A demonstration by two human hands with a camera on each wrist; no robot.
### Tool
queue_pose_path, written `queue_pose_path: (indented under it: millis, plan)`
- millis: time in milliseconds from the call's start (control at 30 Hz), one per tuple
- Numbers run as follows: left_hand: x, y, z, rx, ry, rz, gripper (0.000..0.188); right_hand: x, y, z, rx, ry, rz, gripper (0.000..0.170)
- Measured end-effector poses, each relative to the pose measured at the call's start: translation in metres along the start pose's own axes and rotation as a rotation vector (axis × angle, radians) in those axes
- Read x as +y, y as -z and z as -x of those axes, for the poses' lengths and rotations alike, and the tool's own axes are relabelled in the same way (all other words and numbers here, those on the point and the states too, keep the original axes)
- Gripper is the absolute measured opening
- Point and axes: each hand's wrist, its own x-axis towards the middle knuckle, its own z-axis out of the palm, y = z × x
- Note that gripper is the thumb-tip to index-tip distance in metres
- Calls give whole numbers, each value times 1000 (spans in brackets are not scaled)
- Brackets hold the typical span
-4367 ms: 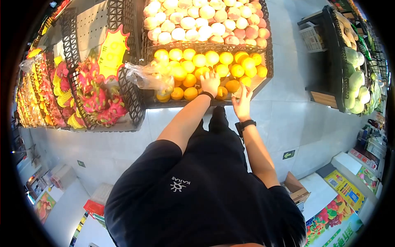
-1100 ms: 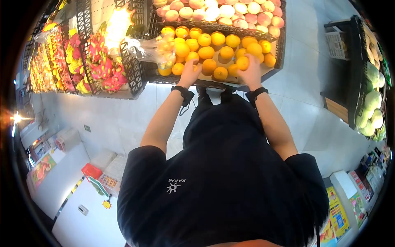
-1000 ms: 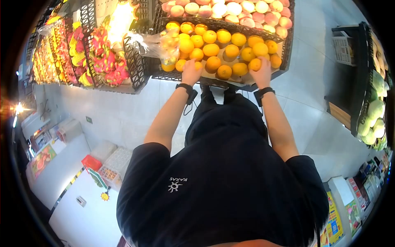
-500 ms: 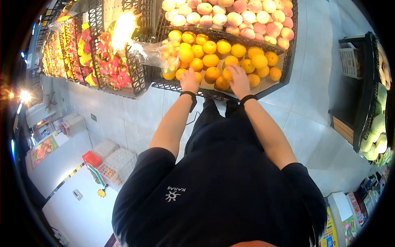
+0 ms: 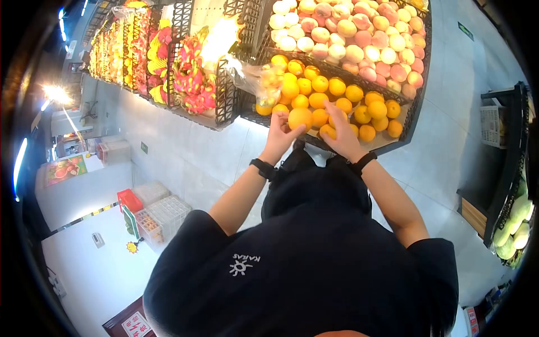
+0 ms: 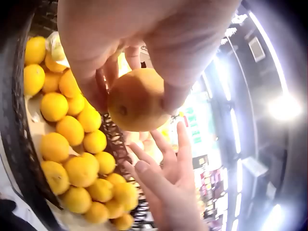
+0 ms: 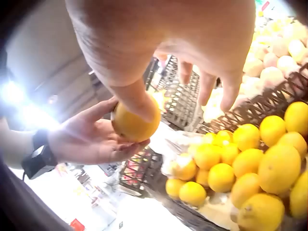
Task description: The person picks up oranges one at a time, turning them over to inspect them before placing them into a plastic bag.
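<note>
Above the front edge of the crate, my left hand point(image 5: 275, 141) holds one orange point(image 5: 300, 119) between thumb and fingers. In the left wrist view this orange point(image 6: 137, 103) shows a small dark stem spot facing the camera. My right hand point(image 5: 345, 139) is just to the right, fingers spread and partly extended. In the right wrist view its thumb overlaps the held orange point(image 7: 137, 122), while its other fingers hang apart from it. More oranges point(image 7: 248, 163) lie below in a black lattice crate point(image 5: 387, 147), with bare liner between some of them.
A clear plastic bag point(image 5: 250, 78) with fruit in it lies over the crate's left end. Peaches point(image 5: 359, 33) fill the crate behind. Dragon fruit point(image 5: 193, 84) is at the left, and a dark stand with green melons point(image 5: 514, 224) is at the right.
The left hand has come up from the crate's left end with an orange in it. The right hand, earlier gripping an orange at the right, has moved left and loosened beside the left hand.
</note>
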Motion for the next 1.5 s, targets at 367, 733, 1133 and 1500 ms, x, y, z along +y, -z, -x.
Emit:
queue_pose_path:
  millis: [367, 733, 1133, 1500]
  plan:
    - [105, 43, -13, -709, -80, 34, 60, -142, -3, -14, 213, 35, -395, 67]
    - [169, 84, -30, -689, -587, -248, 102, -231, -72, -52, 476, -471, -842, 57]
    - [177, 101, -35, -941, 722, 1169, 104, -242, -106, -72, 446, 107, -469, 102]
    - [194, 111, -10, -879, 224, 479, 75, -227, -87, -63, 457, 219, -203, 75]
